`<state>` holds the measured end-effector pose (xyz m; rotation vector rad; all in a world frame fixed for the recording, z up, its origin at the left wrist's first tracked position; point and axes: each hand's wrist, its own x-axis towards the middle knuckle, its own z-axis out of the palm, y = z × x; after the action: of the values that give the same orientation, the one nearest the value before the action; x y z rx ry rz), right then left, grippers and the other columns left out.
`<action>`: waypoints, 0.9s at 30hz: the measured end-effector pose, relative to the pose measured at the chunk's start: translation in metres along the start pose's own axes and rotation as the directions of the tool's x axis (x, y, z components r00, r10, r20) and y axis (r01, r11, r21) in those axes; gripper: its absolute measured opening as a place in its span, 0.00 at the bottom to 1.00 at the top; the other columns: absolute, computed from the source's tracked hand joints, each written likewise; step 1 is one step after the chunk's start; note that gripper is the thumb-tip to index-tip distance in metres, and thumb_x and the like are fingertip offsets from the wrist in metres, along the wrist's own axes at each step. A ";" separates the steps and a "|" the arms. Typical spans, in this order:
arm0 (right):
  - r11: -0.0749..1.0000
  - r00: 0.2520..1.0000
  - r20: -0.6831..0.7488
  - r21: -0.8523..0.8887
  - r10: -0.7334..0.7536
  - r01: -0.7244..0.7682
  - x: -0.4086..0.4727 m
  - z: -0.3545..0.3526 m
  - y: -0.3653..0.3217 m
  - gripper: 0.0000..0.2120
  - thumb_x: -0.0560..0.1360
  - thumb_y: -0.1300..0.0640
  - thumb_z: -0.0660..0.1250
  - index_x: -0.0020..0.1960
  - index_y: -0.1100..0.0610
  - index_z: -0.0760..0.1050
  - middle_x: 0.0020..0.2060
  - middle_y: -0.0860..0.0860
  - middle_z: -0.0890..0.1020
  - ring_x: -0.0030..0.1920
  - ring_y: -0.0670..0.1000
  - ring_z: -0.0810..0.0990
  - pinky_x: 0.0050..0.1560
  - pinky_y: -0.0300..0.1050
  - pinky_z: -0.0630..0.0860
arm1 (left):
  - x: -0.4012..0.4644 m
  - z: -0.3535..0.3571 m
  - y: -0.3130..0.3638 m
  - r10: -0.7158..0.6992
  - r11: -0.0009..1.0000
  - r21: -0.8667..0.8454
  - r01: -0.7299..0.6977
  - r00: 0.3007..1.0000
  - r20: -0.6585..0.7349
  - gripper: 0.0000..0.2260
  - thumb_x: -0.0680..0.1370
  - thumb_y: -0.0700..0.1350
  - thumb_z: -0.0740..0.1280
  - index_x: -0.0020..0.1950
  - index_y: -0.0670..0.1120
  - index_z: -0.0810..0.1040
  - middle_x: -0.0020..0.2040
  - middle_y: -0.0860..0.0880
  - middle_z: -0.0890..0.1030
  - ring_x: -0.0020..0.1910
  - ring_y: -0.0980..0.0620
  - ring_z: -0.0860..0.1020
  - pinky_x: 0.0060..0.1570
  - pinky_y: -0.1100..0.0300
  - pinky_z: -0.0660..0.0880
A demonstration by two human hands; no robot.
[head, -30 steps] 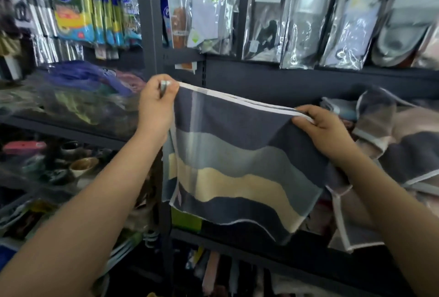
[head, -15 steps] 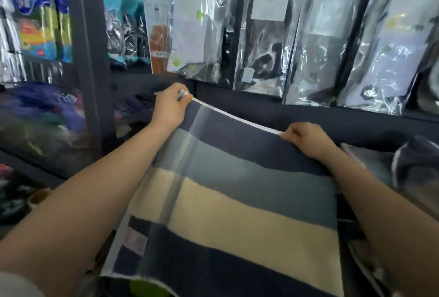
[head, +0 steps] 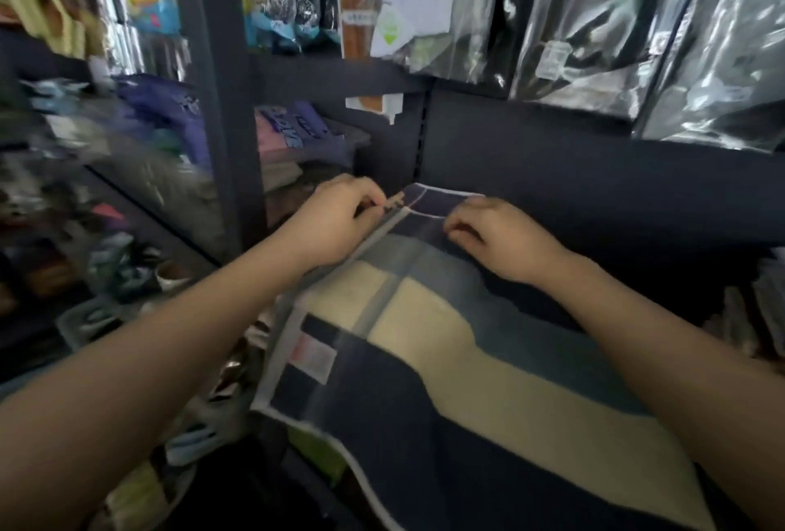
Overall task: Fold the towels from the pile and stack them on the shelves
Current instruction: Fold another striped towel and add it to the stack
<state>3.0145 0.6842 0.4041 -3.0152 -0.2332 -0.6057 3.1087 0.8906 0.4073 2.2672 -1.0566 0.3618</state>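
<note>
A striped towel (head: 446, 365) in navy, grey-blue and cream with a white border lies spread over the dark shelf, running toward me, with a small pink label near its left edge. My left hand (head: 340, 216) pinches the towel's far left corner. A short way to the right, my right hand (head: 497, 237) grips the far edge with curled fingers. Between the hands the far edge is bunched up. At the far right edge, part of the towel pile (head: 769, 309) shows dimly.
The dark shelf back panel (head: 594, 190) rises just behind the hands. Plastic-wrapped packs (head: 594, 20) hang above it. A dark upright post (head: 216, 105) stands to the left, with folded purple and pink cloth (head: 297, 139) and cluttered shelves (head: 106, 190) beyond.
The towel went from hanging in the air to lying on the shelf. Both hands moved forward and down, and came much closer together at the far edge.
</note>
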 end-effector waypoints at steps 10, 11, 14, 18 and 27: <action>0.933 0.902 0.279 0.240 -0.330 0.267 0.050 0.031 -0.103 0.09 0.76 0.61 0.64 0.55 0.57 0.78 0.51 0.51 0.80 0.52 0.50 0.76 0.53 0.42 0.70 | -0.122 -0.025 -0.031 -0.312 0.926 -0.136 0.352 0.917 0.249 0.12 0.77 0.56 0.61 0.43 0.49 0.77 0.36 0.53 0.79 0.37 0.56 0.77 0.37 0.61 0.72; 0.936 0.896 0.306 0.246 -0.321 0.251 0.051 0.032 -0.104 0.10 0.75 0.61 0.65 0.55 0.57 0.78 0.49 0.49 0.79 0.49 0.47 0.76 0.50 0.37 0.68 | -0.128 -0.021 -0.033 -0.326 0.902 -0.191 0.387 0.901 0.287 0.13 0.76 0.56 0.62 0.43 0.48 0.77 0.36 0.53 0.79 0.37 0.55 0.77 0.39 0.59 0.73; 0.944 0.892 0.358 0.275 -0.276 0.182 0.052 0.031 -0.106 0.09 0.75 0.62 0.66 0.54 0.57 0.79 0.39 0.40 0.74 0.38 0.34 0.73 0.39 0.24 0.64 | -0.143 -0.013 -0.035 -0.329 0.840 -0.314 0.443 0.876 0.353 0.16 0.74 0.55 0.65 0.38 0.43 0.74 0.31 0.53 0.71 0.31 0.57 0.71 0.31 0.64 0.66; 0.953 0.916 0.308 0.240 -0.257 0.187 0.057 0.028 -0.106 0.06 0.74 0.63 0.67 0.49 0.59 0.80 0.40 0.45 0.73 0.42 0.43 0.73 0.46 0.33 0.70 | -0.150 -0.011 -0.026 -0.433 0.627 -0.577 0.523 0.850 0.300 0.13 0.76 0.48 0.66 0.39 0.39 0.73 0.32 0.51 0.73 0.26 0.62 0.71 0.26 0.71 0.67; 0.963 0.948 0.221 0.193 -0.229 0.187 0.057 0.055 -0.112 0.05 0.76 0.60 0.63 0.47 0.57 0.78 0.49 0.51 0.76 0.50 0.50 0.74 0.57 0.50 0.69 | -0.154 -0.017 -0.035 -0.541 0.387 -0.662 0.642 0.739 0.401 0.07 0.76 0.43 0.67 0.42 0.39 0.76 0.36 0.47 0.80 0.27 0.61 0.77 0.27 0.70 0.72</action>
<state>3.0695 0.8075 0.3786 -2.9116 -0.5910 -0.2115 3.0359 1.0110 0.3336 1.6708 -0.2332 -0.4888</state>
